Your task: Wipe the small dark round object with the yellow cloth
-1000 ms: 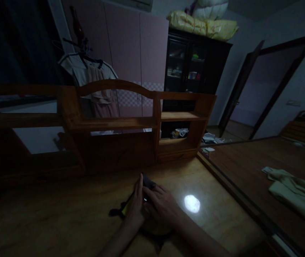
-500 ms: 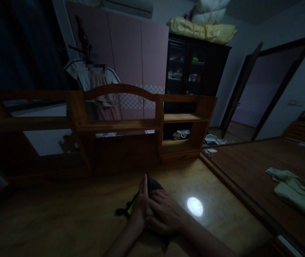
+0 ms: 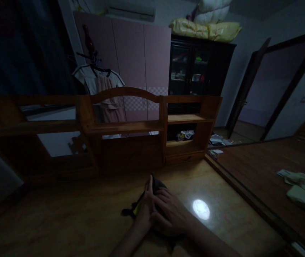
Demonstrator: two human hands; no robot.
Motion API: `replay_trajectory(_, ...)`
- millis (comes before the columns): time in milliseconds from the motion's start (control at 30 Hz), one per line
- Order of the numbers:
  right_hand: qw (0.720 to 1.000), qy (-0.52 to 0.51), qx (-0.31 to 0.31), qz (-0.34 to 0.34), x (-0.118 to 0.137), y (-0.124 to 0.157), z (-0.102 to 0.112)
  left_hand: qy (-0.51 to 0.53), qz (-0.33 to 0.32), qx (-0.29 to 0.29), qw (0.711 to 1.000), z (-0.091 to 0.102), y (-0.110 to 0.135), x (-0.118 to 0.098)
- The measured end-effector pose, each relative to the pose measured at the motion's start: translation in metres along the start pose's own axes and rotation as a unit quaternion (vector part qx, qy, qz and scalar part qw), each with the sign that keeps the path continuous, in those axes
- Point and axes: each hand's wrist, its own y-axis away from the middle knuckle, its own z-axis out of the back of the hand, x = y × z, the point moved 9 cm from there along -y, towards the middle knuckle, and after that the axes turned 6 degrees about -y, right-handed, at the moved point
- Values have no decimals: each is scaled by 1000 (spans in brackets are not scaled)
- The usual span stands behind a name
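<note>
I see the left hand (image 3: 146, 205) and right hand (image 3: 172, 210) together, hiding most of a black and yellow thing (image 3: 160, 184) on the table (image 3: 88, 217). I can't tell if they grip it. Past it, a wooden shelf (image 3: 125, 126) partly blocks hanging clothes (image 3: 109, 89) and a pink closet (image 3: 131, 53). Yellow bags (image 3: 206, 30) top a black cabinet (image 3: 222, 64).

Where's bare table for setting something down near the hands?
Bare table lies left of the dark item, back to the shelf. Another bare patch lies between the right hand and the wooden edge; the bright spot there looks like glare. It's crowded at centre, where the left hand and right hand cover most of the item.
</note>
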Motion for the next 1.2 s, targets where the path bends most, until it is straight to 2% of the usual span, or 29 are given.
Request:
replay_trajectory(167,1000,-13,-23,-16,-9,1,-2,-12,16,-18,1000,4,-2,5)
replay_trajectory(467,995,-2,-56,-77,-30,5,2,-65,-65,5,996,6,3,-11)
replay_trajectory(633,996,-1,-70,-53,-21,2,6,-53,-64,4,997,5,1,-6)
replay_trajectory(800,999,-30,-43,-3,-8,2,3,-34,-38,-2,999,4,0,-1)
replay_trajectory(933,996,-68,-55,-26,-14,7,10,-64,-45,10,997,2,2,-2)
replay_trajectory(1067,998,-1,-57,-33,-18,4,14,-65,-88,8,994,-1,4,-2)
replay_trajectory(1200,997,56,-46,-22,-15,-2,10,-56,-122,34,990,-4,7,-8)
